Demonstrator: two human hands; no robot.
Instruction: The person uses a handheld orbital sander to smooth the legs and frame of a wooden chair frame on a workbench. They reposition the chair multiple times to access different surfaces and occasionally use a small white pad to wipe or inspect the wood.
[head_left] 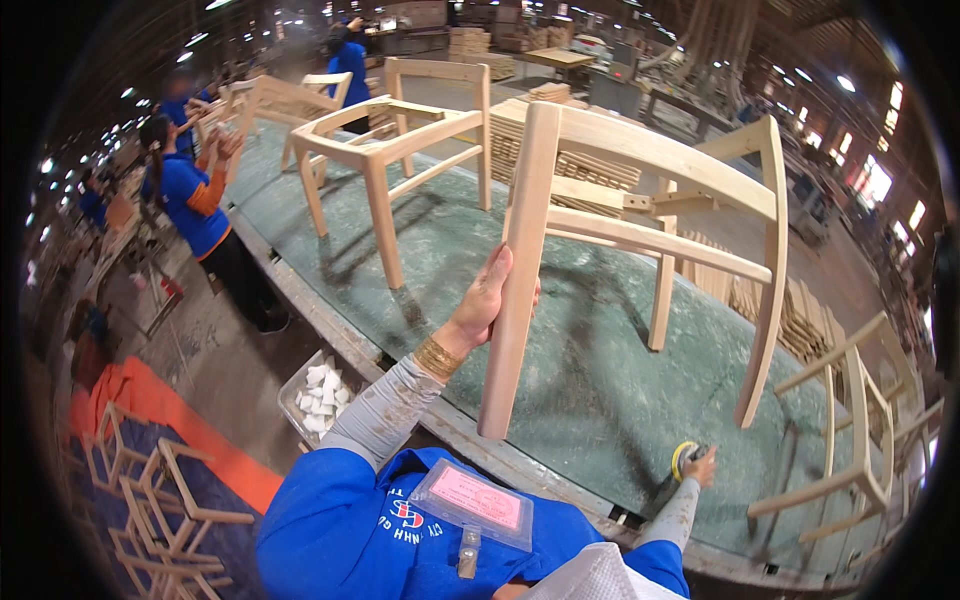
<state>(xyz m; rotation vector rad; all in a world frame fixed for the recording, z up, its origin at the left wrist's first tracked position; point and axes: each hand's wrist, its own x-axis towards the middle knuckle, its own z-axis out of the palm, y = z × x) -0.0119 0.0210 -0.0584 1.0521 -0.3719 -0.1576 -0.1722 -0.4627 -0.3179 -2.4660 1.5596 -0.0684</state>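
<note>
A bare wooden chair frame (660, 150) stands tilted on the green work table in front of me. My left hand (488, 298) is wrapped round its nearest post, fingers behind the wood and thumb along the near side. Low on the right, my right hand (702, 467) holds a small round sander (684, 457) with a yellow rim and dark body. The sander is near the table surface, apart from the chair; whether it touches the table I cannot tell.
The green table (590, 420) runs away to the far left. Another chair frame (380, 150) stands beyond mine, and one more (860, 450) is at the right. A tub (292, 400) of white pieces sits by the left edge. A co-worker in blue (200, 205) stands at the left.
</note>
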